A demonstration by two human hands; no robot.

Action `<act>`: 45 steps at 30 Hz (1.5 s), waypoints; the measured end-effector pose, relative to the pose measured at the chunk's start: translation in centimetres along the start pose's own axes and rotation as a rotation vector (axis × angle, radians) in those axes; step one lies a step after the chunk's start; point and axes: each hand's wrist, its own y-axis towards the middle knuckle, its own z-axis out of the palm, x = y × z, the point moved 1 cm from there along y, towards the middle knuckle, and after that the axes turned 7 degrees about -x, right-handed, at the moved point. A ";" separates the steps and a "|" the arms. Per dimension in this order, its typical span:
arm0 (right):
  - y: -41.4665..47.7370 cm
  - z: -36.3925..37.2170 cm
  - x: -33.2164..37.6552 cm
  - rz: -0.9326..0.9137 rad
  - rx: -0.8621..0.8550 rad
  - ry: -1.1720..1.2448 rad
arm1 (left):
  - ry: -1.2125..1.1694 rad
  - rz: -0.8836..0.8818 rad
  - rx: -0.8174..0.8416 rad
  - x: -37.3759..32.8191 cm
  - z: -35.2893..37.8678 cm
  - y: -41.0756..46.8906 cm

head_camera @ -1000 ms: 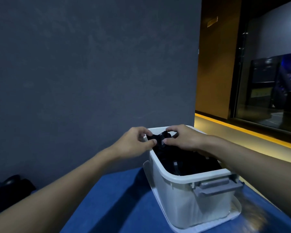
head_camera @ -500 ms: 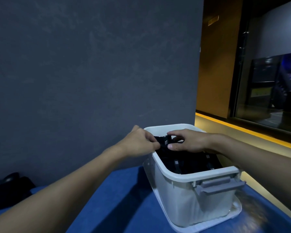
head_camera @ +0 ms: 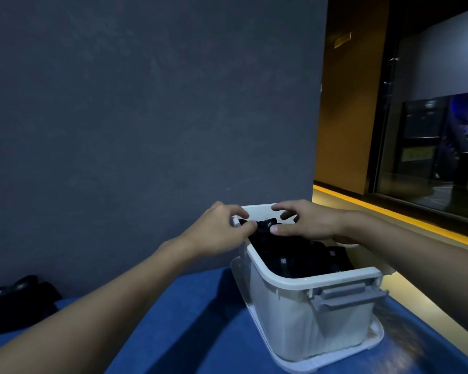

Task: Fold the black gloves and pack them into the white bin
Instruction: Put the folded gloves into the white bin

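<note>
Overhead, from the head camera, both hands meet over the far left corner of the white bin (head_camera: 308, 282), which stands on the blue worktop (head_camera: 195, 319). The left hand (head_camera: 219, 230) has its grip clamped on the left end of a folded black glove (head_camera: 265, 225), thumb against fingers. The right hand (head_camera: 308, 222) lays its thumb on the glove's right end, its grip apart with the fingers arched above. Packed gloves (head_camera: 295, 257) fill the bin below. More black gloves (head_camera: 16, 300) lie far left by the grey wall (head_camera: 146, 117).
</note>
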 end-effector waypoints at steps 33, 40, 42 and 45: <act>7.0 33.7 26.2 -0.164 0.280 0.177 | 0.207 -0.762 -0.411 29.2 -17.6 -22.3; 8.0 36.2 26.5 -0.119 0.198 0.275 | 0.075 -0.777 -0.421 29.1 -17.2 -21.9; 7.6 36.0 26.7 -0.107 0.205 0.344 | 0.074 -0.791 -0.420 28.9 -17.1 -21.7; 7.5 35.8 26.5 -0.107 0.195 0.409 | 0.068 -0.807 -0.404 28.4 -16.9 -21.6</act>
